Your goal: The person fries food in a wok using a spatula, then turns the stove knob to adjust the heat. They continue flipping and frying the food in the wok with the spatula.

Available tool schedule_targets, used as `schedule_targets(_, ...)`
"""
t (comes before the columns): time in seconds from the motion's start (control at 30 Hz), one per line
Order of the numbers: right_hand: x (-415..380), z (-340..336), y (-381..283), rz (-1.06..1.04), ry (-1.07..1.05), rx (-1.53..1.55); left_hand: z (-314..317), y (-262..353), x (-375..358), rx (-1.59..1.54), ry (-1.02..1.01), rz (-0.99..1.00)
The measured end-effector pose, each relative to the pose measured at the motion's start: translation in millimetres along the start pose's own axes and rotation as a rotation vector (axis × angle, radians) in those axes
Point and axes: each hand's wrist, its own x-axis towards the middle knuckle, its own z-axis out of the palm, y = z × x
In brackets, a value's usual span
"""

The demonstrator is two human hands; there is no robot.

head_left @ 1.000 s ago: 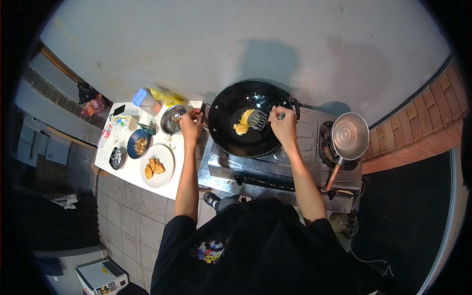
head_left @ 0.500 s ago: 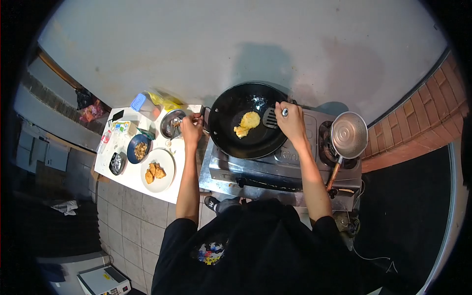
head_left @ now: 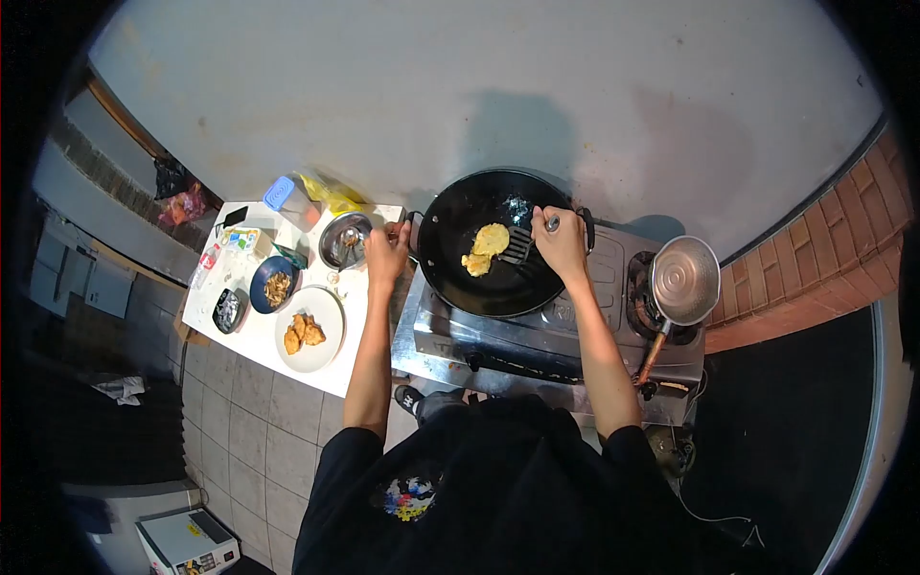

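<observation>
A black wok [head_left: 450, 273] sits on the left burner, with a pale yellow fried piece [head_left: 493, 239] and a smaller, browner one [head_left: 476, 263] touching in its middle. My right hand [head_left: 562, 244] is closed round the handle of a slotted spatula [head_left: 518, 246]; the blade rests inside the wok at the right edge of the food. My left hand [head_left: 385, 254] has its fingers closed at the wok's left handle, which they partly hide. Left of that hand stands a metal bowl [head_left: 330, 239] with what looks like a spoon [head_left: 350, 251] in it.
On the white table [head_left: 335, 374] are a plate of fried pieces [head_left: 331, 352], a blue bowl [head_left: 261, 297], a black tray [head_left: 227, 311] and a blue-lidded container [head_left: 280, 194]. A saucepan [head_left: 684, 280] stands on the right burner, handle towards me. A wall rises behind the stove [head_left: 613, 331].
The spatula blade has moved left and lower, now against the food. My left fingers have shifted from beside the metal bowl towards the wok's handle. The whole view has shifted slightly.
</observation>
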Motion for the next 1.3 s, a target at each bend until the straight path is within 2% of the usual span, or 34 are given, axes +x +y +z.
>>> schedule_targets(0.23, 5, -1, -17, 0.034, 0.061, 0.054, -2, -3, 1, 0.043, -0.053, -0.013)
schedule_targets(0.3, 7, 0, -15, 0.112, 0.065, 0.109, 0, -5, 2, 0.048, -0.051, -0.001)
schedule_targets(0.7, 6, 19, -23, 0.132, 0.072, 0.238, -4, 2, -1, 0.044, -0.016, 0.019)
schedule_targets(1.1, -2, 13, -13, 0.184, 0.103, 0.139, -1, -12, 1, -0.05, -0.071, 0.025)
schedule_targets(1.3, -12, 21, -6, 0.158, 0.062, 0.145, -3, -8, 2, 0.023, -0.125, 0.008)
